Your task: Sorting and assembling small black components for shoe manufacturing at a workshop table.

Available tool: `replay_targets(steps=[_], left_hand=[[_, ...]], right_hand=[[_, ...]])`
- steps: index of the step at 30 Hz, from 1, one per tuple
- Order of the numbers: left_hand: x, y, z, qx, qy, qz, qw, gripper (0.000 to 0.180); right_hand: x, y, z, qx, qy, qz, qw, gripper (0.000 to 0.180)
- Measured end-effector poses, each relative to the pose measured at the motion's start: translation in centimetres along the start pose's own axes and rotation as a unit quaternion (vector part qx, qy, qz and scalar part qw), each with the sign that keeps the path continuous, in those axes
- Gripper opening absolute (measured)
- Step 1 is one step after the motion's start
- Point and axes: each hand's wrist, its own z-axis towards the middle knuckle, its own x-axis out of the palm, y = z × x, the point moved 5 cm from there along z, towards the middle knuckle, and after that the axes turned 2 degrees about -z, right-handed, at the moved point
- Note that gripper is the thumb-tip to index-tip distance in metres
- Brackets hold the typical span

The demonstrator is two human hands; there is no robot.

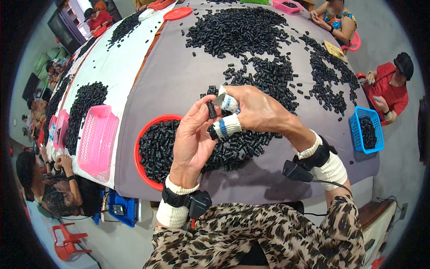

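Observation:
My left hand (193,139) is raised over a red round tray (139,162) and pinches a small black cylindrical part (211,109) between thumb and fingertips. My right hand (253,110) meets it from the right; its fingertips are wrapped in white tape and a striped fabric sleeve, and they touch the same part. Another small black piece sits at the wrapped finger (213,132). Heaps of the same small black parts (244,145) lie under both hands on the grey table cover (179,80). Both wrists carry black strapped devices over white cuffs.
Large piles of black parts (237,31) cover the far table. A pink basket (96,139) lies at the left, a blue basket (366,130) with parts at the right. Other people sit around the table at the right, far end and left.

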Motion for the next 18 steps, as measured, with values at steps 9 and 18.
replay_targets(steps=[9, 18], left_hand=[[0.03, 0.28, 0.20, 0.000, 0.010, 0.031, 0.999, 0.026], [0.39, 0.40, 0.11, 0.009, -0.013, 0.078, 0.997, 0.028]], right_hand=[[0.08, -0.76, 0.39, -0.020, 0.032, -0.035, 0.999, 0.046], [-0.04, -0.67, 0.47, -0.016, 0.058, -0.031, 0.998, 0.045]])
